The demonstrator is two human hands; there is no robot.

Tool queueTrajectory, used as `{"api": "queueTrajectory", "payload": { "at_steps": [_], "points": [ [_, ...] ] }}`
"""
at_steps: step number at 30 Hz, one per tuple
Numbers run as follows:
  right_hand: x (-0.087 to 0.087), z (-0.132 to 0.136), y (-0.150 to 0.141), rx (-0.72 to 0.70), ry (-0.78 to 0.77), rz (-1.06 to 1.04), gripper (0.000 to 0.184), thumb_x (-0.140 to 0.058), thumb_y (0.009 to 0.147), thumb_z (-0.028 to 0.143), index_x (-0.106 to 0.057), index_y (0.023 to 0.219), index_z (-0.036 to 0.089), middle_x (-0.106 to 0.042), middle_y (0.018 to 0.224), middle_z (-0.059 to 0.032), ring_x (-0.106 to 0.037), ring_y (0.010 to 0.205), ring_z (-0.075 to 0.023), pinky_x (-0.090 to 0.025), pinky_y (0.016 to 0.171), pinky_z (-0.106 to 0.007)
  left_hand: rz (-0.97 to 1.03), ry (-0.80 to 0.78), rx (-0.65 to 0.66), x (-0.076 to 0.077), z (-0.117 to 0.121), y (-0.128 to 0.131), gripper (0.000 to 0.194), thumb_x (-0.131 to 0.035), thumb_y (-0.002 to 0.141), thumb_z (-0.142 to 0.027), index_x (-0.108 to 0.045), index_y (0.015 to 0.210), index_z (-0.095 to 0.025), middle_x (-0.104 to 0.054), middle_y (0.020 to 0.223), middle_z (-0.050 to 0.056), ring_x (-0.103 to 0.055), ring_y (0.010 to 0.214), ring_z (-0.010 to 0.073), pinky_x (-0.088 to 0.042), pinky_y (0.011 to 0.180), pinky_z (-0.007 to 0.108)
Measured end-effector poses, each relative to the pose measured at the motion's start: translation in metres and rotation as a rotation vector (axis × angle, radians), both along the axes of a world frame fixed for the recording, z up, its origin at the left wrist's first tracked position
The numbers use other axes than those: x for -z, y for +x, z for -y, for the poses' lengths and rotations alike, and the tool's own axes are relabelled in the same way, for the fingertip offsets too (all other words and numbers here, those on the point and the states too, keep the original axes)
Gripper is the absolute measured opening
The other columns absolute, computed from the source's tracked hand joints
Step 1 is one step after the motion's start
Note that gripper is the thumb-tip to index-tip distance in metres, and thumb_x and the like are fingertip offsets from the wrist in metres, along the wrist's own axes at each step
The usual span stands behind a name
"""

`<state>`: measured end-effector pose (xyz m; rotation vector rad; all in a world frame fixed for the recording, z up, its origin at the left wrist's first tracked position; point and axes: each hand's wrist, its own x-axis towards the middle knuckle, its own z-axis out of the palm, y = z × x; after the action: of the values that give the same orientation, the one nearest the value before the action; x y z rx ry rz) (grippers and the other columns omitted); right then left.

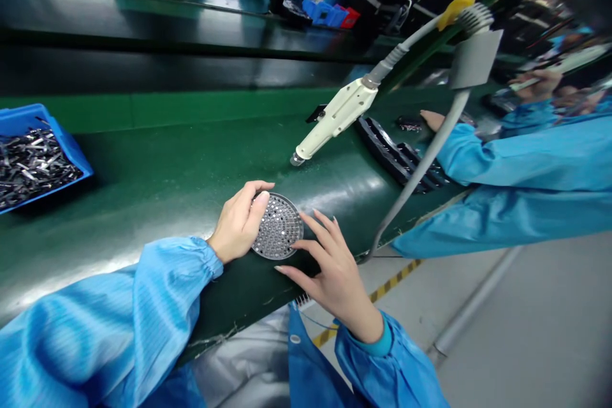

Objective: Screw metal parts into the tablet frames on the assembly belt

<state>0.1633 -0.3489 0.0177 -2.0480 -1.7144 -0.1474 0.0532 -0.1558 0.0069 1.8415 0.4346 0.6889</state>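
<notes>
A round, clear-rimmed plate full of small holes, many filled with shiny bits, lies on the green bench top near its front edge. My left hand grips its left side, the thumb over the rim and the forefinger along the far edge. On the other side, my right hand has its fingers spread. Its fingertips are at the plate's right edge, with no object visible between them. Beyond the plate hangs a cream electric screwdriver, its tip pointing down and left.
A blue bin of small dark and metallic parts stands at left. Right of the screwdriver lie black curved parts. A grey flexible arm rises at the bench edge. A co-worker's blue sleeve reaches in from the right.
</notes>
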Motion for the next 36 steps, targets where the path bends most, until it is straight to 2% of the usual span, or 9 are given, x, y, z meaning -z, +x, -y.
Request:
{"api": "queueTrajectory", "payload": {
  "at_steps": [2,5,8,13,18,24,27,33,36],
  "points": [
    [0.000,0.000,-0.001,-0.018,0.005,-0.054,0.032,-0.069,0.093,0.049,-0.062,0.103,0.019,-0.053,0.146,-0.0192,-0.042,0.141,-0.0435,-0.038,0.108,-0.076,0.014,0.078,-0.005,0.002,0.000,0.001,0.034,-0.039,0.105,-0.035,-0.060,0.123,-0.015,-0.069,0.119,0.009,-0.066,0.109,0.0204,-0.051,0.098,0.035],
    [-0.002,0.001,-0.001,-0.030,0.031,-0.150,0.033,-0.071,0.092,0.049,-0.062,0.105,0.020,-0.053,0.146,-0.0189,-0.043,0.141,-0.0407,-0.041,0.110,-0.071,0.108,0.341,0.042,0.005,0.001,0.002,0.021,-0.047,0.102,-0.026,-0.063,0.112,-0.014,-0.069,0.119,0.011,-0.064,0.114,0.0215,-0.051,0.103,0.039],
    [-0.001,0.003,0.004,0.014,0.085,-0.167,0.040,-0.073,0.091,0.048,-0.061,0.116,0.020,-0.055,0.145,-0.0192,-0.045,0.140,-0.0392,-0.042,0.110,-0.068,0.188,0.606,0.185,0.003,0.003,0.000,0.015,-0.051,0.098,-0.018,-0.065,0.099,-0.014,-0.070,0.117,0.011,-0.060,0.120,0.0239,-0.045,0.113,0.046],
    [0.016,0.006,0.021,0.142,0.207,-0.198,0.046,-0.072,0.092,0.047,-0.059,0.126,0.020,-0.056,0.143,-0.0193,-0.051,0.135,-0.0368,-0.046,0.109,-0.064,0.132,0.839,0.443,-0.003,0.005,-0.008,0.020,-0.055,0.097,-0.024,-0.073,0.104,-0.017,-0.067,0.128,0.010,-0.049,0.134,0.0315,-0.035,0.121,0.059],
    [0.031,0.004,0.026,0.217,0.311,-0.187,0.040,-0.073,0.092,0.041,-0.061,0.123,0.019,-0.061,0.136,-0.0188,-0.055,0.130,-0.0361,-0.048,0.107,-0.062,0.022,0.963,0.552,-0.005,-0.001,-0.012,0.026,-0.058,0.098,-0.033,-0.074,0.113,-0.020,-0.060,0.142,0.007,-0.044,0.140,0.0357,-0.029,0.121,0.065],
    [0.032,0.000,0.023,0.228,0.351,-0.173,0.036,-0.073,0.092,0.038,-0.062,0.121,0.018,-0.064,0.133,-0.0176,-0.056,0.128,-0.0347,-0.049,0.106,-0.059,0.021,1.144,0.543,-0.008,-0.004,-0.012,0.032,-0.056,0.100,-0.036,-0.073,0.117,-0.016,-0.062,0.139,0.009,-0.048,0.137,0.0339,-0.032,0.122,0.060],
    [0.031,0.000,0.022,0.237,0.360,-0.181,0.034,-0.073,0.093,0.036,-0.063,0.120,0.017,-0.065,0.130,-0.0171,-0.058,0.126,-0.0342,-0.050,0.106,-0.058,-0.005,1.136,0.524,-0.009,-0.004,-0.011,0.033,-0.056,0.099,-0.037,-0.072,0.119,-0.015,-0.063,0.138,0.009,-0.049,0.136,0.0335,-0.033,0.122,0.058],
    [0.028,-0.001,0.020,0.261,0.375,-0.201,0.029,-0.071,0.093,0.032,-0.064,0.118,0.019,-0.068,0.126,-0.0152,-0.061,0.122,-0.0332,-0.052,0.104,-0.056,-0.010,1.094,0.532,-0.010,-0.005,-0.010,0.035,-0.057,0.098,-0.034,-0.070,0.118,-0.009,-0.064,0.135,0.015,-0.049,0.136,0.0364,-0.034,0.120,0.061],
    [0.027,-0.001,0.019,0.266,0.378,-0.212,0.028,-0.071,0.093,0.031,-0.065,0.118,0.020,-0.068,0.125,-0.0143,-0.062,0.120,-0.0328,-0.052,0.104,-0.056,-0.011,1.068,0.551,-0.008,-0.005,-0.012,0.035,-0.059,0.097,-0.034,-0.069,0.121,-0.012,-0.063,0.137,0.015,-0.047,0.138,0.0366,-0.034,0.120,0.062]
  ]
}}
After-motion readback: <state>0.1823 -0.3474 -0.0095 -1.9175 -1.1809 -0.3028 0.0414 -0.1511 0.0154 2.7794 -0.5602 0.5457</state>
